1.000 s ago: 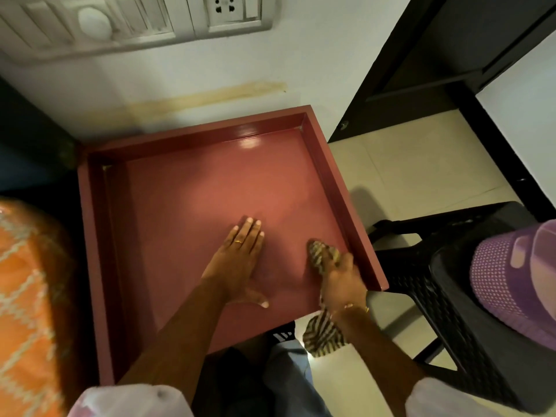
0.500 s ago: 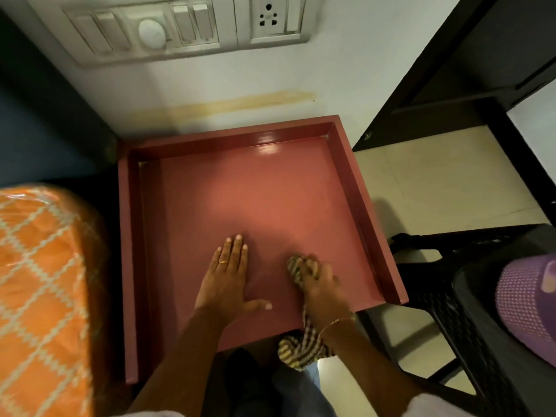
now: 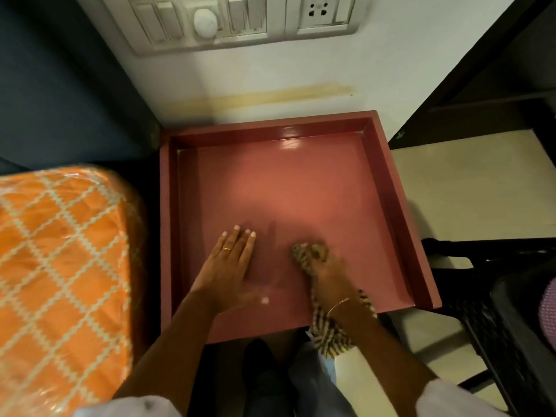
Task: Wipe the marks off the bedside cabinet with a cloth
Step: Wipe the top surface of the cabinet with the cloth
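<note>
The bedside cabinet has a dusky pink top with a raised rim on three sides and stands against the wall. My left hand lies flat on its front half, fingers together, a ring on one finger. To its right, my right hand presses a striped brown and cream cloth onto the top; the cloth's loose end hangs over the front edge under my wrist. The right hand is blurred.
A bed with an orange lattice cover borders the cabinet on the left. On the right stands a black plastic chair. A switch and socket panel is on the wall above. Dark furniture fills the upper right, over pale floor tiles.
My right hand has slid the cloth leftwards across the front of the top, closer to my left hand. The left hand stays flat in place. The camera has swung left.
</note>
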